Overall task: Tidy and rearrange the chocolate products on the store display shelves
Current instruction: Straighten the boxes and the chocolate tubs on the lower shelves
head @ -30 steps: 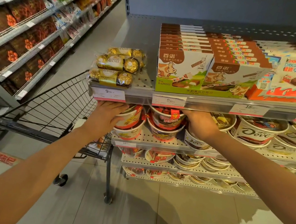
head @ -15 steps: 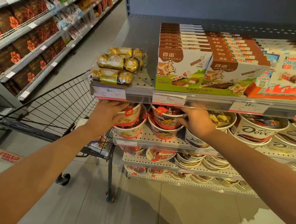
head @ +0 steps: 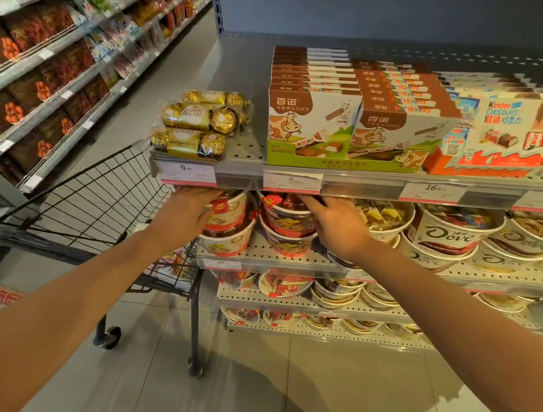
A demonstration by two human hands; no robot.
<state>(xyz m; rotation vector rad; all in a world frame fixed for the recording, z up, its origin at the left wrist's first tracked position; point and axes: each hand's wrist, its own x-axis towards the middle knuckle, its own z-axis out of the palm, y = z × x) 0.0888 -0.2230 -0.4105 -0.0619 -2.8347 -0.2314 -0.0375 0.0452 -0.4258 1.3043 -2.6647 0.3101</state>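
Observation:
On the second shelf stand stacked chocolate tubs. My left hand wraps around the side of the upper white-and-red tub in the leftmost stack. My right hand holds the upper red tub of the neighbouring stack from its right side, with the fingers laid over its lid under the top shelf's edge. Both tubs sit on the tubs below them.
Ferrero Rocher packs, Bainuo boxes and Kinder boxes fill the top shelf. Dove tubs stand to the right of my right hand. A wire shopping cart is beside the shelf's left end. Another shelving row lines the aisle's left side.
My right hand has slid its fingers further left across the red tub's lid. My left hand stays on the left tub, shifted slightly upward.

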